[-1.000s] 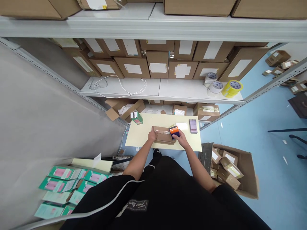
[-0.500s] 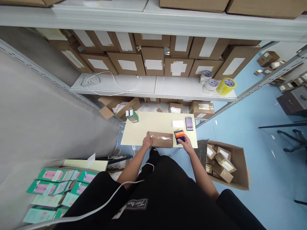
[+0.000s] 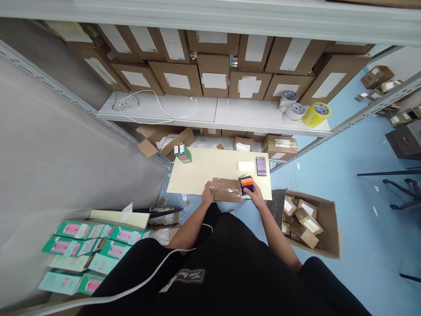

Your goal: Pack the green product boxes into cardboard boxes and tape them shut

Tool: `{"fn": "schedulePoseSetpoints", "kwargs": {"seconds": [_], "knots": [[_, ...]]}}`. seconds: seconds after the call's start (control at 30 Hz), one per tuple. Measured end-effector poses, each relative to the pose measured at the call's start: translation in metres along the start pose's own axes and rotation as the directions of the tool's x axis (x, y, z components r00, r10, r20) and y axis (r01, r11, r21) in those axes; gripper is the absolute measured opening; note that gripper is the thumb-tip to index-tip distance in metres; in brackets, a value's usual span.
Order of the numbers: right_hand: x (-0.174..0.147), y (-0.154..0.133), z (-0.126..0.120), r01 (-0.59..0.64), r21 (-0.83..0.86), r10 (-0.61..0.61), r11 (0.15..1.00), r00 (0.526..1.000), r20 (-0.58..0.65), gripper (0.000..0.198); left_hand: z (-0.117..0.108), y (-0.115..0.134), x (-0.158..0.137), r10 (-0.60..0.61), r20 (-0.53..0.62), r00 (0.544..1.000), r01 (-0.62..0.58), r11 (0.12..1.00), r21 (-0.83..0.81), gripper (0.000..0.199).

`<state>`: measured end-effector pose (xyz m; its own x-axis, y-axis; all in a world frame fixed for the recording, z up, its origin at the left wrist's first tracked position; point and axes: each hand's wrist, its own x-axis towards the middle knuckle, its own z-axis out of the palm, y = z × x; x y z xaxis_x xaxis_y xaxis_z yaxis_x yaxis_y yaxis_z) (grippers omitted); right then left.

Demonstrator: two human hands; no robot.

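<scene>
Head view, only one there is. Small cardboard box [image 3: 226, 190] lies flat at the near edge of the cream table [image 3: 210, 169], clear tape already over its top seam. Left hand [image 3: 208, 195] is pressed on the box's 9 o'clock end, fingers laid on it, likely to pin it against the pull of the tape. Right hand [image 3: 255, 196] is wrapped around the orange tape dispenser [image 3: 246, 183], which sits touching the box's 3 o'clock end, so the tape line runs the length of the box.

On the table past the box: white slip [image 3: 245, 166] and phone [image 3: 261, 166] at 1 o'clock, within reach but out of the tape path; small green carton [image 3: 183, 154] off at 11 o'clock on the far corner.

Containers: open floor carton [image 3: 329, 228] at 4 o'clock from the table, holding several small taped, labelled parcels piled loosely. Shelf [image 3: 250, 116] at 12 o'clock carries stacked labelled brown boxes, with tape rolls [image 3: 304, 112] at its right end and a white cable [image 3: 158, 112] on the left. Green-and-pink packs [image 3: 85, 250] are spread at 8 o'clock.
</scene>
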<state>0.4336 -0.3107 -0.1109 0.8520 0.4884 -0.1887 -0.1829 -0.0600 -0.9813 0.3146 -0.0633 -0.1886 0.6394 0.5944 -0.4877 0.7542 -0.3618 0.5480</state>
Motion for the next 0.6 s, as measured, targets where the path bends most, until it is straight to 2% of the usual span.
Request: {"fn": "schedulePoseSetpoints", "kwargs": {"seconds": [0.3, 0.43, 0.6], "knots": [[-0.006, 0.007, -0.001, 0.002, -0.041, -0.003, 0.999, 1.000, -0.022, 0.054, -0.019, 0.030, 0.068, 0.022, -0.052, 0.998, -0.019, 0.999, 0.041, 0.065], [0.004, 0.003, 0.006, 0.000, -0.048, 0.000, 0.999, 1.000, 0.019, 0.051, -0.013, 0.028, 0.078, 0.054, -0.094, 0.994, -0.056, 0.998, -0.012, 0.067], [0.036, 0.005, 0.037, 0.000, 0.011, -0.001, 1.000, 0.992, 0.124, 0.054, -0.013, 0.027, 0.079, 0.063, -0.059, 0.996, -0.068, 0.995, -0.077, 0.069]]}}
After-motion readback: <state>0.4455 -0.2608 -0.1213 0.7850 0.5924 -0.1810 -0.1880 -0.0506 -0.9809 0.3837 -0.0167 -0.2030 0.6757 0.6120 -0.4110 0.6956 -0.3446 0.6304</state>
